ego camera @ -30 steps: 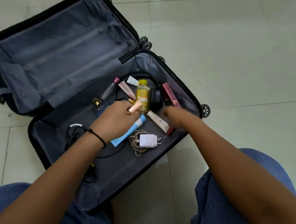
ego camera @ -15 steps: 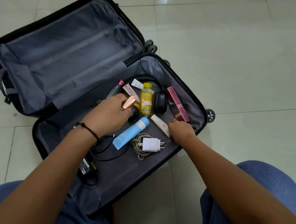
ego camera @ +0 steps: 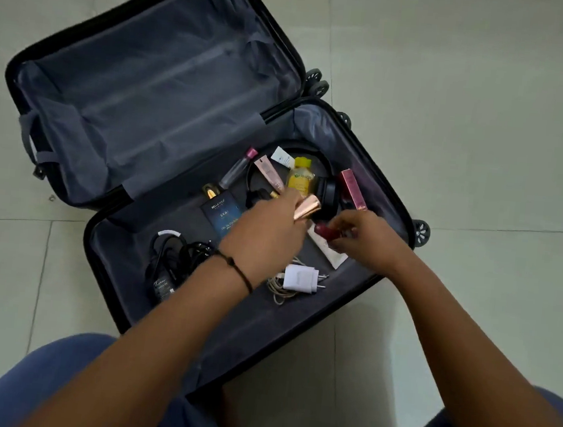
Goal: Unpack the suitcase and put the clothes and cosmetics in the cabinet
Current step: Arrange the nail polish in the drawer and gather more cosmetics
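Gathering cosmetics from the open suitcase (ego camera: 169, 75): the left hand (ego camera: 268, 226) grips a rose-gold-capped tube (ego camera: 306, 208), the right hand (ego camera: 366, 244) pinches a dark red tube (ego camera: 323, 231) at its 9 o'clock, and the next move likely calls for a spare finger to lift the yellow bottle (ego camera: 300, 179) at 12 o'clock.

- Reaches in from the near left with the left arm (ego camera: 159, 322), forearm bare.
- Grips a rose-gold tube (ego camera: 306, 208) in the left hand (ego camera: 268, 227), fingers curled, back of hand up.
- Stretches the right arm (ego camera: 451, 333) in from the near right.
- Pinches a dark red lipstick (ego camera: 327, 232) in the right hand (ego camera: 368, 244), just right of the left hand.
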